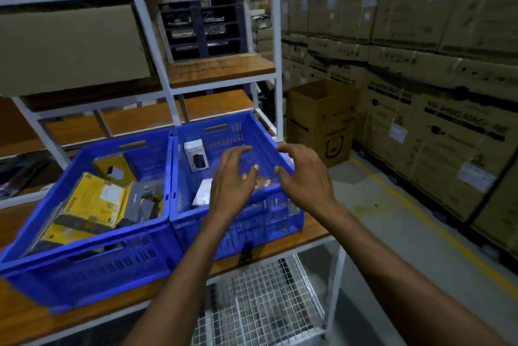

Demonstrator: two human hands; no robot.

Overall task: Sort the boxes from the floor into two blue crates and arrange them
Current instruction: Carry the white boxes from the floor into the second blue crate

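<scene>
Desk (pixel 25 315): wooden top that carries both crates side by side, their walls touching.
Crates: two, both blue slotted plastic. They look stiff, and best lifted by the handle slots in the end walls.
Left crate (pixel 92 270): the fuller one, with yellow and dark grey packs lying crooked and overlapping.
Right crate (pixel 224 138): sparsely filled, three boxes visible and much of its floor bare.
Yellow boxes: two are plain, a large one (pixel 92 200) lying tilted and one (pixel 112 169) leaning at the back. A yellow patch at the near left corner may be a third.
Grey boxes (pixel 145 200): dark packs beside the yellow ones; count unclear.
White boxes: two, one (pixel 195 155) upright against the far wall and one (pixel 202 192) lying flat, partly behind the left wrist.
Brown box (pixel 265 184): one, mostly hidden between the hands.
Handling: small retail cartons, probably light and rigid with smooth faces. A pinch across two opposite sides should hold them, though hard squeezing could dent the corners.
Left hand (pixel 232 180): over the right crate, fingers spread and loosely bent, holding nothing.
Right hand (pixel 304 177): over the crate's right rim, fingers spread the same way, also empty.
</scene>
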